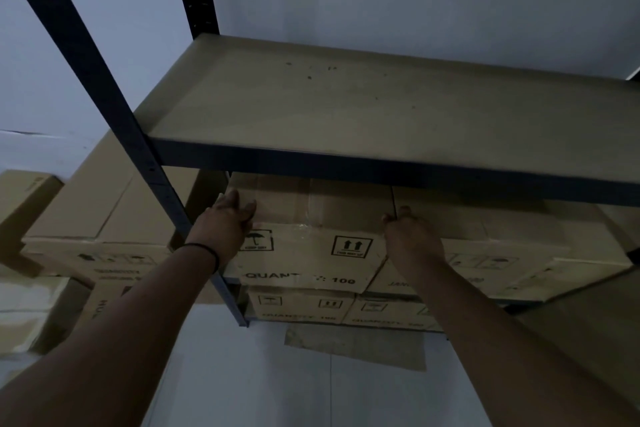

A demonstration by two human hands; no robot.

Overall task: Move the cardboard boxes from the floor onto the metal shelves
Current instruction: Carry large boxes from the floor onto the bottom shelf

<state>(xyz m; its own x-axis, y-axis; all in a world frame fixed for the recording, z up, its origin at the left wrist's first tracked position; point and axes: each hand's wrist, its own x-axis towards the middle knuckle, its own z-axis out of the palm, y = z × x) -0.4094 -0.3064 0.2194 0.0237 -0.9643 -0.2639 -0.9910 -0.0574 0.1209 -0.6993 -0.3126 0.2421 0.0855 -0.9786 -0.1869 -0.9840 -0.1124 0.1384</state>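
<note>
**Cardboard box half onto the middle shelf**

Head view: the box (308, 246) lies straight ahead of both hands, long axis across the shelf (381, 170) front, its printed face overhanging the edge. The left hand (227, 224) grips the near-left corner; the right hand (412, 236) curls over the right top edge. Both look equally near. Next, likely a push straight back.

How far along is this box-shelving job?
Done: brown cardboard boxes on the bottom shelf. In hand: left hand and right hand hold the printed cardboard box on the middle shelf. Left: the bare top shelf board; stacked boxes outside the rack.
</note>
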